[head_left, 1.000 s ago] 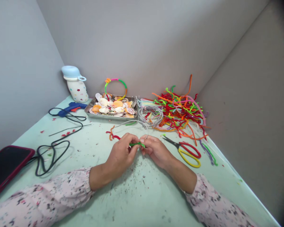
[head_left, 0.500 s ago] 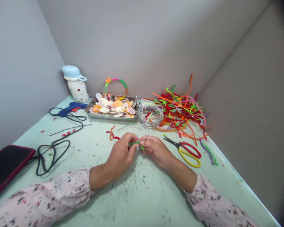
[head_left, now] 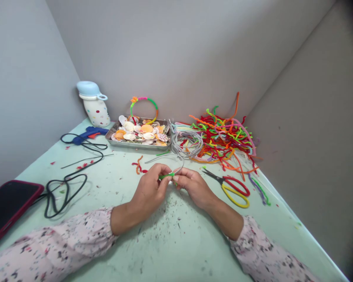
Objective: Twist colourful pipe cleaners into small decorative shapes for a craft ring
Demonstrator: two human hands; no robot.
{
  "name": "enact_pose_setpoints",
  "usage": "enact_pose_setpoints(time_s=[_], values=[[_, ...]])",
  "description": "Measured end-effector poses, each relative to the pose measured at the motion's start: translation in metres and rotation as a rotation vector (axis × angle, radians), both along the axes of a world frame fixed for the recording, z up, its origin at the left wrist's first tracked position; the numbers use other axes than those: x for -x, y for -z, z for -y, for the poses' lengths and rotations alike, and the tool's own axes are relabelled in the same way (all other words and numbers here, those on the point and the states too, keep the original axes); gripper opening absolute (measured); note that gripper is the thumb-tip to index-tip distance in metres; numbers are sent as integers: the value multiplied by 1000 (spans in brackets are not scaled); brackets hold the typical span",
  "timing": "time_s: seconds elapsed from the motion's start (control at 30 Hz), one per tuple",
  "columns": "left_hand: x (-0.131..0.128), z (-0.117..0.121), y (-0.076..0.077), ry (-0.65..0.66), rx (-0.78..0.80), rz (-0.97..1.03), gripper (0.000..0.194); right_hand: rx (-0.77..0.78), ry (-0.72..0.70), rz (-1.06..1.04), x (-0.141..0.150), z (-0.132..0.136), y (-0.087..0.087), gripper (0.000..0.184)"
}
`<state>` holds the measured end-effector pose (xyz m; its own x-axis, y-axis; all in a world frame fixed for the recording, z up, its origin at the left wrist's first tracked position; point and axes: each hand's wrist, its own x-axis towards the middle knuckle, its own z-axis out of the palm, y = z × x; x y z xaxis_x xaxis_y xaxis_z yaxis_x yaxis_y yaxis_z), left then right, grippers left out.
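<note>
Above the middle of the table my two hands meet at a short green pipe cleaner (head_left: 166, 176). My left hand (head_left: 151, 187) pinches it between thumb and fingers. On the other side my right hand (head_left: 193, 187) pinches at the same spot, where the green fuzz meets a thin grey wire (head_left: 181, 162). The wire curves up and away from the fingertips toward the wire coil (head_left: 187, 144). Part of the pipe cleaner is hidden behind the fingers. Scissors (head_left: 230, 187) with red and yellow handles lie to the right of my right hand.
A metal tray (head_left: 138, 145) of seashells stands at the back, with a colourful pipe-cleaner ring (head_left: 156, 105) on it. Right of it is a heap of pipe cleaners (head_left: 223, 133). A bottle (head_left: 96, 111), a blue glue gun (head_left: 86, 135), its black cord (head_left: 66, 180) and a phone (head_left: 13, 203) are at left.
My fingertips have shifted slightly around the pipe cleaner, and the end that hung below them is now mostly hidden. The wire loop has moved a little with them.
</note>
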<state>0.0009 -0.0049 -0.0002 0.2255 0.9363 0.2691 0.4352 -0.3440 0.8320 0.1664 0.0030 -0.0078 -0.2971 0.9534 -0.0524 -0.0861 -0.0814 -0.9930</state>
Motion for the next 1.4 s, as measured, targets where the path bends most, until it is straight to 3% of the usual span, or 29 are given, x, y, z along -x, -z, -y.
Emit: enact_pose_setpoints(time_s=[0.3,0.77,1.4], values=[[1,-1,-2,-1,-9,-44,10,-1,85,150,2,0,-3,12],[1,-1,-4,34,25,0,8,5,127,181,3,3,-7,12],[1,-1,-9,-15,96,-41,15,-113,95,200,6,6,0,13]])
